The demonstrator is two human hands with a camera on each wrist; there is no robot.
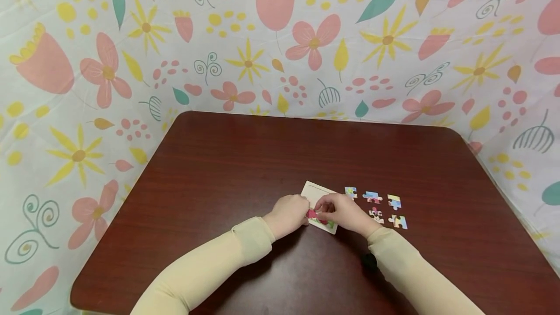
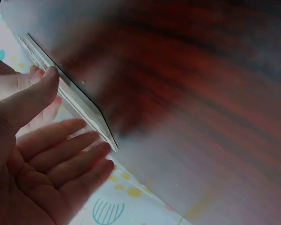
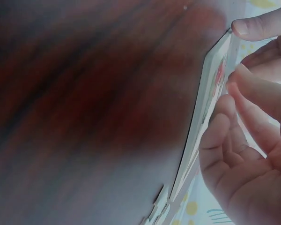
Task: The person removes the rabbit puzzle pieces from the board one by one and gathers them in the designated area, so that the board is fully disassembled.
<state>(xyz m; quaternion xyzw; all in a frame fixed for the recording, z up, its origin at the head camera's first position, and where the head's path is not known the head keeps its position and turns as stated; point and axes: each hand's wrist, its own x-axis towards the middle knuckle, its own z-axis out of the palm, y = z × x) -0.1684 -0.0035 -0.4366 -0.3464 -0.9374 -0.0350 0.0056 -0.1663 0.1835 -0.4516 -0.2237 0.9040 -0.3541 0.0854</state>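
Observation:
A small pale puzzle tray (image 1: 316,192) lies tilted on the table, with red and green picture pieces (image 1: 325,222) along its near side. My left hand (image 1: 288,213) is at the tray's left edge. In the left wrist view its thumb (image 2: 47,82) overlaps that edge, and the other fingers (image 2: 79,150) extend fairly straight. Over the tray, my right hand (image 1: 339,210) has its thumb and index finger brought together in a pinch on a small puzzle piece, mostly hidden by the fingertips. Its other fingers (image 3: 215,140) are curled close to the tray's edge.
Several loose jigsaw pieces lie right of the tray, including a blue and yellow one (image 1: 394,201), a red and white one (image 1: 376,215) and a corner one (image 1: 398,221). A dark object (image 1: 369,261) shows beside the right sleeve. Flowered cloth (image 1: 262,62) surrounds the brown table (image 1: 227,159).

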